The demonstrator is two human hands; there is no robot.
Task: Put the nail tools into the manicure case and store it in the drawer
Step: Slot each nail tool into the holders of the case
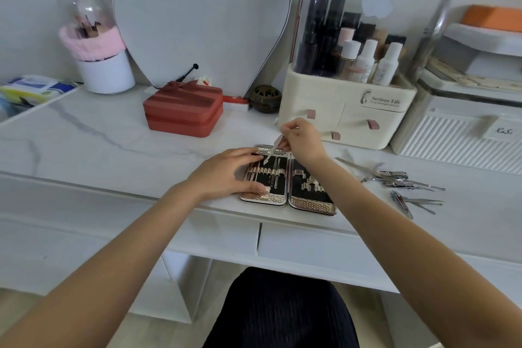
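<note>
The manicure case [310,202] lies open flat at the front edge of the white marble table, black inside with a rose-gold rim. A few thin tools sit in the loops of its left half. My left hand [226,175] rests on that left half with fingers spread, thumb near the bottom rim. Above the case's top edge, my right hand [302,140] pinches a slim metal tool [272,151], its tip angled down toward the left half. Several loose metal nail tools [395,178], among them clippers [402,203], lie on the table to the right of the case.
A red zipped box [183,110] stands behind the case on the left. At the back right is a cream cosmetics organizer [347,121] with small drawers. Two drawer fronts [310,248] sit under the table's edge. A mirror, a brush holder and a white ribbed box line the back.
</note>
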